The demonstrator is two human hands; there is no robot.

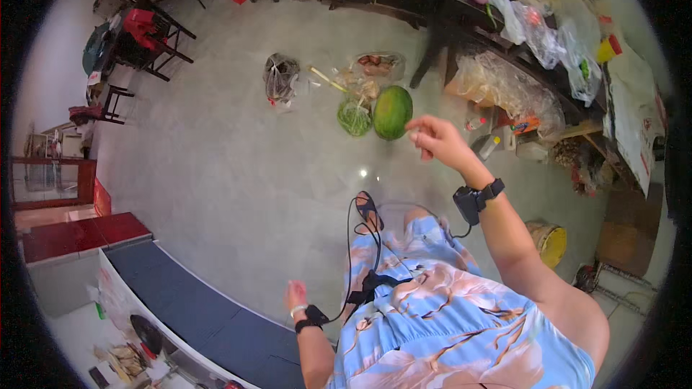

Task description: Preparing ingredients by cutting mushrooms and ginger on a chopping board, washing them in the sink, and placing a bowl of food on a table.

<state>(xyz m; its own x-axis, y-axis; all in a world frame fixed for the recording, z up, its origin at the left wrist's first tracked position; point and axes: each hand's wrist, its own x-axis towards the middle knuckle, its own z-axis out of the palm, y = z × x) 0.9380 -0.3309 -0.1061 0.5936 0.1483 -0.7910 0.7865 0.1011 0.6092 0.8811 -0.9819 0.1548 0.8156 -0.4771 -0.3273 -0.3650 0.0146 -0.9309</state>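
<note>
My right hand (pixel 432 139) is raised with bent fingers beside a green watermelon (pixel 393 112) on the floor; nothing shows in its grip, and whether it touches the rind cannot be told. Left of the melon lies a bag of green vegetables (pixel 354 117). Behind these are a clear bag of reddish-brown round items (pixel 377 64) and a pale stalk (pixel 327 79). Farther left sits a dark plastic bag (pixel 281 74). My left hand (pixel 295 295) hangs low near my body, small and partly blurred, with nothing seen in it.
A dark wooden table (pixel 503 38) loaded with plastic bags stands at the upper right, with bottles (pixel 489 147) beneath it. A yellow-topped drum (pixel 552 247) is at my right. Dark chairs (pixel 162 38) stand at the upper left. A dark-topped counter (pixel 200 297) runs along the lower left. Cables hang before me.
</note>
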